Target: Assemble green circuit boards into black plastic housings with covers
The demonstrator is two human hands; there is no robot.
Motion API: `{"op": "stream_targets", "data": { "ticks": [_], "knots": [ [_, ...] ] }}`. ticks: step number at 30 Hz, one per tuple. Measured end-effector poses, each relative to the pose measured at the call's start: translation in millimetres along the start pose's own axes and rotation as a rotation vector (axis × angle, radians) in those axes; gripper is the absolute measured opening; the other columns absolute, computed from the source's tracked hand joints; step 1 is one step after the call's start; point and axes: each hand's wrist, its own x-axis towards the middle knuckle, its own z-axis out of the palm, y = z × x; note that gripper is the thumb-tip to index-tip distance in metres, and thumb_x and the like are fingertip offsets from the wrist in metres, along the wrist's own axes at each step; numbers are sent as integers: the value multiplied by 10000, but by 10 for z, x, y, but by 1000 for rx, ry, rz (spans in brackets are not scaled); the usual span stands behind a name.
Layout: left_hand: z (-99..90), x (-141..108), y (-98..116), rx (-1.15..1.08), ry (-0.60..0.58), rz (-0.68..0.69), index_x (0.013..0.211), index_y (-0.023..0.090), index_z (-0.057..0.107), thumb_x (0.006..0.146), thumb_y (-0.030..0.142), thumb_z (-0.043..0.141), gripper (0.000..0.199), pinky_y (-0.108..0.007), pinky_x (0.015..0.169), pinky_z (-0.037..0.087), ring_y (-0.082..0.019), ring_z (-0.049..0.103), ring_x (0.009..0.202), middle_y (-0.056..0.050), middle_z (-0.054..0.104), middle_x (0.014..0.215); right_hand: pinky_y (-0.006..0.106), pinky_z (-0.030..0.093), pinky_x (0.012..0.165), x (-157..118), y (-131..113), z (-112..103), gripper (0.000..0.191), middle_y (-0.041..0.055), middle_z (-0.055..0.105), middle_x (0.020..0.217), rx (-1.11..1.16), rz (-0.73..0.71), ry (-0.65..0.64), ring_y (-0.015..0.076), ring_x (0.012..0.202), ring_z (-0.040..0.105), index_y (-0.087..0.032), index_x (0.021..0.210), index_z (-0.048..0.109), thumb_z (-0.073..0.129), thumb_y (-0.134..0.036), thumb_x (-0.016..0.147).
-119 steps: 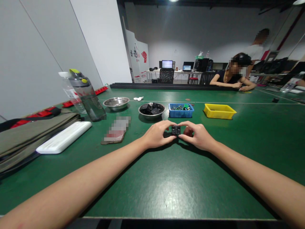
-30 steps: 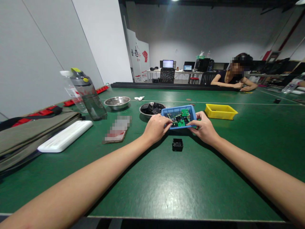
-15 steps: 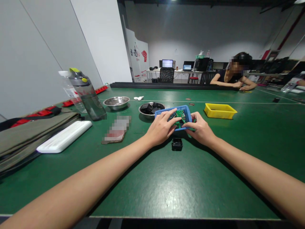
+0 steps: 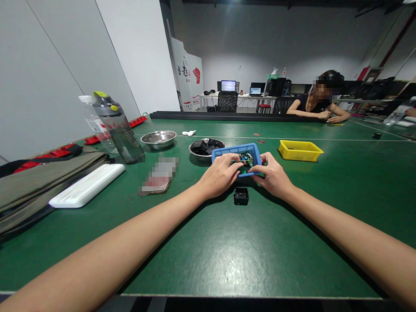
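Note:
My right hand (image 4: 274,175) grips the right end of a blue plastic bin (image 4: 220,151), thumb over the rim. Green circuit boards (image 4: 247,159) with small components lie in the bin. My left hand (image 4: 221,172) reaches over the near left side, fingers curled and closed at a circuit board; the fingertips are partly hidden among the boards. Just in front of the bin, a small black open-topped plastic case (image 4: 241,196) sits on the green table (image 4: 227,251). Behind the bin to the left, a metal bowl (image 4: 195,154) holds several black plastic cases (image 4: 208,146).
A yellow bin (image 4: 300,151) stands to the right. On the left are another metal bowl (image 4: 159,138), a blurred phone-like object (image 4: 159,177), a white bar-shaped object (image 4: 87,186), a tilted drink bottle (image 4: 120,130) and a bag (image 4: 48,182). A person (image 4: 320,102) leans at the far edge.
My left fingers have curled inward from a stretched pose. The green board that faced up in the bin has shifted, and blue components show there. My right hand stays on the bin.

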Motion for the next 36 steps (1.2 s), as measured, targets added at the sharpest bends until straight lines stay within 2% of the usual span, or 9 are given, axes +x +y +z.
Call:
{"op": "stream_targets", "data": {
  "ticks": [7, 10, 16, 21, 28, 30, 33, 36],
  "knots": [
    [-3, 3, -23, 18, -77, 16, 1180, 128, 660, 1000, 214, 496, 259, -456, 991, 470, -281, 546, 1193, -159, 640, 1222, 357, 501, 777, 11, 28, 20, 174, 52, 451, 944, 39, 7, 41, 216, 881, 520, -235, 879, 786, 692, -120, 788],
    [-11, 6, -26, 20, -73, 16, 1219, 139, 642, 1004, 193, 477, 277, -467, 991, 470, -281, 542, 1205, -152, 648, 1237, 354, 497, 774, 14, 32, 22, 172, 46, 449, 928, 45, 32, 35, 211, 874, 514, -236, 875, 784, 697, -125, 777],
    [-16, 4, -42, -98, 74, 13, 1220, 133, 630, 1003, 161, 454, 280, -434, 974, 525, -239, 596, 1150, -158, 637, 1232, 320, 492, 687, 16, 122, 51, 131, 22, 444, 864, 85, 162, 30, 164, 728, 489, -231, 847, 788, 694, -168, 779],
    [-1, -16, -70, -223, 205, -52, 1078, 124, 683, 972, 131, 508, 205, -347, 894, 566, -189, 656, 1029, -129, 680, 1100, 338, 500, 701, 33, 290, 60, 108, 23, 478, 847, 94, 281, 39, 160, 694, 511, -221, 843, 798, 708, -218, 785],
    [36, -36, -55, -321, 243, -195, 836, 158, 739, 848, 78, 634, 133, -301, 811, 583, -155, 697, 847, -60, 733, 912, 359, 523, 755, 135, 561, 128, 89, 18, 524, 807, 74, 425, 65, 185, 727, 571, -200, 830, 778, 739, -240, 761],
    [43, -31, -43, -347, 237, -222, 815, 155, 749, 834, 70, 638, 142, -293, 791, 586, -149, 698, 815, -60, 740, 893, 373, 532, 764, 162, 611, 147, 135, 26, 547, 821, 69, 441, 82, 185, 718, 584, -185, 886, 769, 739, -239, 766],
    [43, -20, -25, -390, 232, -267, 797, 152, 760, 827, 72, 639, 149, -285, 753, 591, -149, 699, 788, -68, 748, 877, 386, 548, 770, 181, 634, 145, 295, 52, 583, 923, 74, 459, 107, 171, 696, 608, -177, 1069, 732, 718, -226, 779],
    [33, -9, -3, -469, 232, -358, 791, 159, 773, 819, 100, 644, 145, -283, 719, 601, -159, 706, 791, -72, 759, 882, 381, 556, 775, 179, 545, 106, 332, 79, 587, 1009, 76, 448, 159, 167, 707, 616, -181, 1133, 694, 679, -238, 806]
  ]
}}
